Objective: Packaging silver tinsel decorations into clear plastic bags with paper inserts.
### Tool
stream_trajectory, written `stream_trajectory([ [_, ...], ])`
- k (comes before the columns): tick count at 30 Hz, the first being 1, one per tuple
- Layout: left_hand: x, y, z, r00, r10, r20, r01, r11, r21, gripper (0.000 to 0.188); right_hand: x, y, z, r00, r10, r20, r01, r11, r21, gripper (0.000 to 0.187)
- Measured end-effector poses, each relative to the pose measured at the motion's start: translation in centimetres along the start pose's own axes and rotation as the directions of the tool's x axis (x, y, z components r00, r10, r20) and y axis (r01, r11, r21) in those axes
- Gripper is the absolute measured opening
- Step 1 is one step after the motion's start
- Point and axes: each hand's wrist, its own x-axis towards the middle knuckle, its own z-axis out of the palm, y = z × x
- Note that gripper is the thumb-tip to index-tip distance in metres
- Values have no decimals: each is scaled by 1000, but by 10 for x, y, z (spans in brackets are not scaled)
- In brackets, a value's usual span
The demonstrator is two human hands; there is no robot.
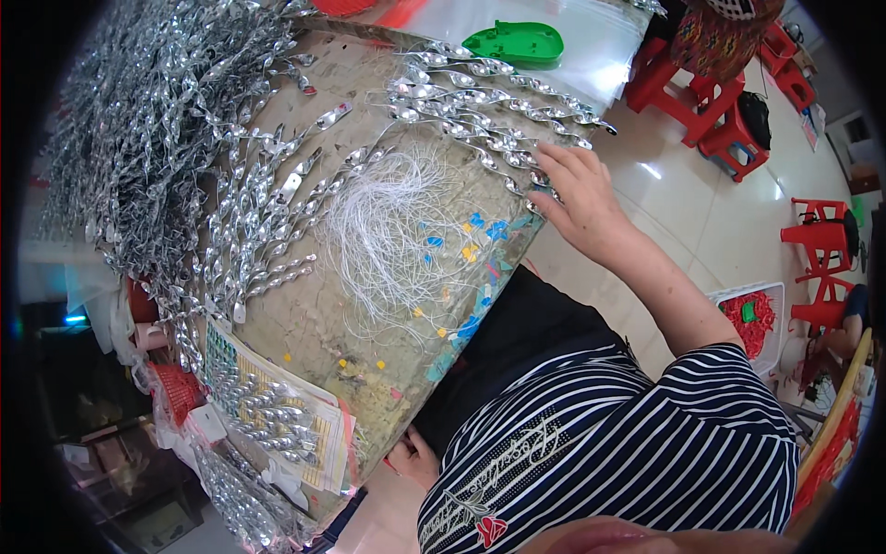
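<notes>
My right hand [580, 198] rests at the table's right edge, over the ends of several twisted silver foil strips [480, 106]. Its fingers and thumb are apart, touching the strip ends without a visible grip. Down by the table's near edge is my left hand [415, 460], partly hidden. Its fingers are too small and covered to read; a bit of red shows beside them. Between the hands lies a loose tangle of thin white thread [388, 226] on the worn table [305, 323]. More silver strips [249, 212] spread out left of the thread.
A big heap of silver strips [138, 120] covers the far left. A green plastic tray-like piece [515, 44] sits at the back. Cards [277, 411] with strips lie at the near left. Red stools [688, 102] and a white basket of red pieces [749, 319] stand to the right.
</notes>
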Motion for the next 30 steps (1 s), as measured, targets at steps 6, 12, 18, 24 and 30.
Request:
stream_trajectory([
  [6,-1,7,3,996,-88,-5,88,991,101,26,8,11,3,999,-38,-35,37,999,-34,47],
  [12,-3,12,-3,965,-262,19,262,965,8,28,28,16,8,997,-71,-2,71,997,-40,53],
  [18,0,13,5,970,-226,-86,236,964,122,22,33,-33,14,981,-193,-16,194,977,87,53],
  [24,-7,7,2,982,-143,-123,158,980,121,13,74,-77,53,899,-433,61,417,892,176,38],
  [30,-19,8,0,953,-215,-215,235,969,72,6,141,-93,94,866,-457,202,478,876,-66,31],
])
